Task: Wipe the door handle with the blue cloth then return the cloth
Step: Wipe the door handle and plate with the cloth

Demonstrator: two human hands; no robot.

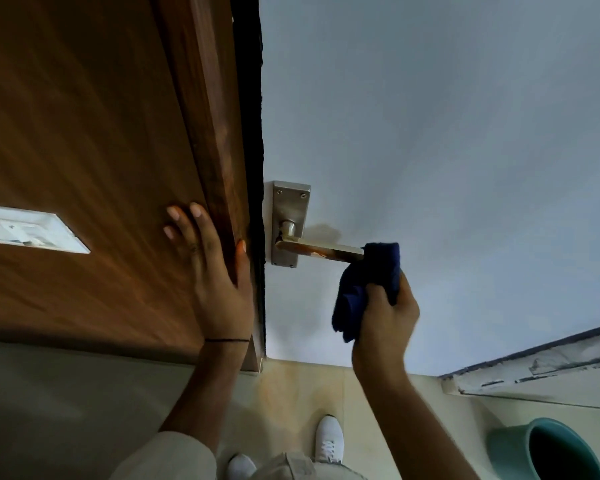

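Observation:
A metal lever door handle (317,250) on a steel backplate (289,209) sticks out from the pale grey door (430,150). My right hand (387,315) grips a bunched dark blue cloth (368,285), and the cloth's top covers the free end of the lever. My left hand (215,271) lies flat with fingers spread on the brown wooden frame (201,133), left of the handle. It holds nothing.
A white switch plate (32,230) is set in the brown wood panel at left. A teal bucket (548,452) stands on the tiled floor at bottom right, below a worn white ledge (541,368). My white shoes (329,439) are at the bottom centre.

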